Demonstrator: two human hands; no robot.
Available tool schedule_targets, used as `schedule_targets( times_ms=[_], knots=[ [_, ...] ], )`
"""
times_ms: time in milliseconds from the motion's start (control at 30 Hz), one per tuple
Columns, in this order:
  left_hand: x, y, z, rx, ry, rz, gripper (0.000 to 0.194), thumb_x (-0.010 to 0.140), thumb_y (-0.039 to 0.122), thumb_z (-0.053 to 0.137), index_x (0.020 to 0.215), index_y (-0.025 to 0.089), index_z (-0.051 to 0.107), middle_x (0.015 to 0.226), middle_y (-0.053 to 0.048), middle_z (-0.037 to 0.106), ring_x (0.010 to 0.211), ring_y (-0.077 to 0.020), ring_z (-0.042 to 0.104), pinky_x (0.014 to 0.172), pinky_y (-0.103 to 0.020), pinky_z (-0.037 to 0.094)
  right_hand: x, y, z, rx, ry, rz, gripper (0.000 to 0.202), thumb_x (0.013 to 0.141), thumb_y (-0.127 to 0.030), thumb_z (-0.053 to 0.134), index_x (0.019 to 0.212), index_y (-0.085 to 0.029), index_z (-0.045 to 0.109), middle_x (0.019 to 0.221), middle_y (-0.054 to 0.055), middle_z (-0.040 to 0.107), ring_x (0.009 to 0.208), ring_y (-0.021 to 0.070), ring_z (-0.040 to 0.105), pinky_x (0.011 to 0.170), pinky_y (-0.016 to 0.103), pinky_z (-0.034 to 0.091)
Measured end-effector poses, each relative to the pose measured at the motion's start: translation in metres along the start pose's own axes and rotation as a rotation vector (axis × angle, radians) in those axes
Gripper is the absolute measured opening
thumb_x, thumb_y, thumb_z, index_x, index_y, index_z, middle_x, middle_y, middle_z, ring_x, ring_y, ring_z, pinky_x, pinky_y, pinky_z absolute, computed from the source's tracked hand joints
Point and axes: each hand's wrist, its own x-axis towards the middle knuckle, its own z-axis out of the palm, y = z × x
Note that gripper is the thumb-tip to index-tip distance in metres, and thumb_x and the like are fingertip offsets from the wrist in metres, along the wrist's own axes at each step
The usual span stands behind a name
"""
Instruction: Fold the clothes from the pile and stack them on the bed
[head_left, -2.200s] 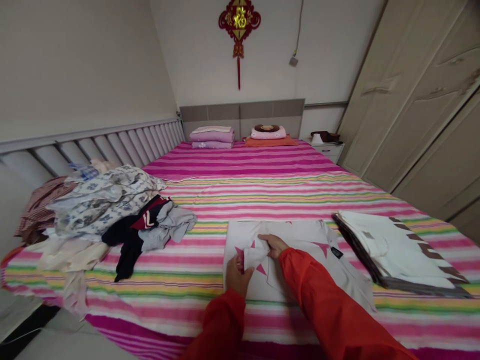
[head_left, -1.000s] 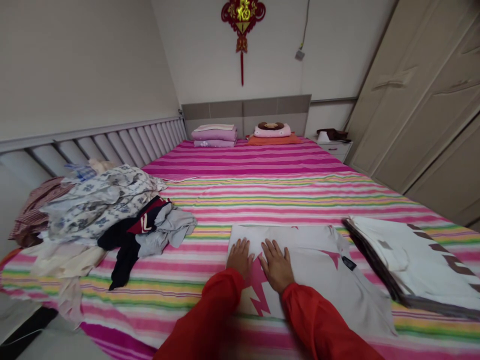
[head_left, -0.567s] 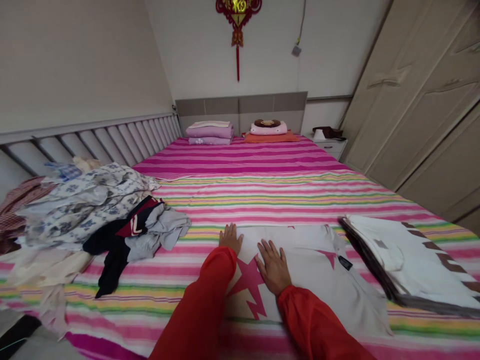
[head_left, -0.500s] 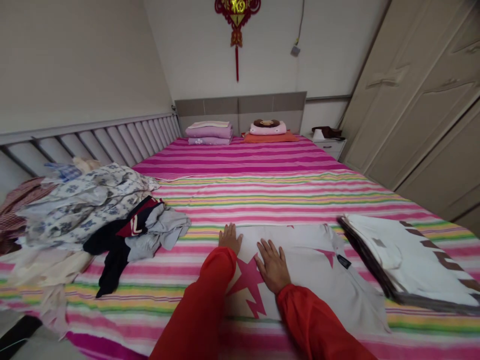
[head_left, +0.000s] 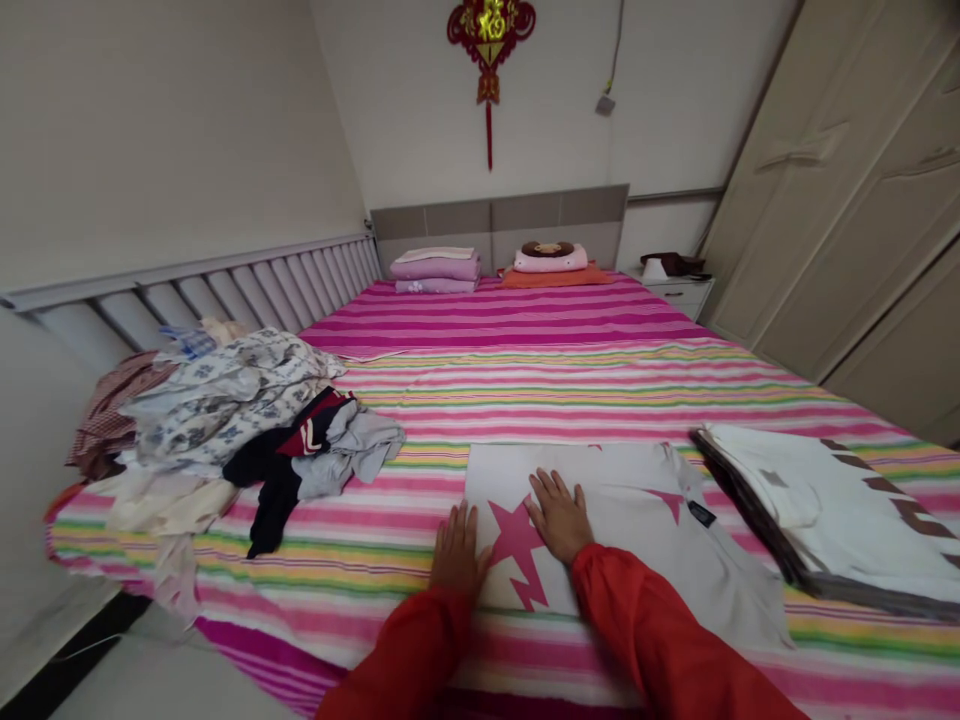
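At the far left I have one slatted railing along the bed. Beside it is one loose heap, in which I count at least six pieces: a red checked garment, a cream one, a blue checked one, a white floral one, a dark one with maroon trim and a crumpled grey one. One lilac stack of bedding sits by the headboard.

Next come my two hands, both in red sleeves. The left hand lies palm down at the left edge of one light grey shirt, its grip wide and flat. The shirt is spread on the near part of the bed, showing one whole pink star and one zigzag (I see partial prints too). The right hand rests on the shirt just right of the star, fingers spread, grip equally wide. One black label shows towards the shirt's right end.

Further right is one neat stack of folded clothes; its layers I cannot count. One wardrobe stands beyond.
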Motion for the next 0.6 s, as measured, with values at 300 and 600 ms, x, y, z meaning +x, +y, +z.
schedule_targets(
  times_ms=[300,600],
  knots=[
    [-0.039,-0.011,0.019,-0.006,0.014,0.106,0.076,0.078,0.066,0.046,0.135,0.016,0.05,0.141,-0.016,0.047,0.134,-0.0337,0.036,0.108,-0.049,0.026,-0.009,-0.068,0.024,0.155,-0.091,-0.5,0.055,0.095,-0.052,0.028,0.144,-0.028,0.035,0.151,0.004,0.034,0.142,0.0236,0.022,0.114,0.054,0.007],
    [-0.039,-0.008,0.018,0.02,0.173,0.12,0.083,0.079,0.065,0.045,0.142,0.012,0.039,0.14,-0.017,0.048,0.134,-0.0329,0.035,0.109,-0.048,0.022,0.064,-0.063,0.021,0.116,-0.17,-0.363,0.059,0.095,-0.051,0.022,0.147,-0.024,0.029,0.154,0.002,0.026,0.143,0.0215,0.019,0.115,0.054,0.004]
  ],
)
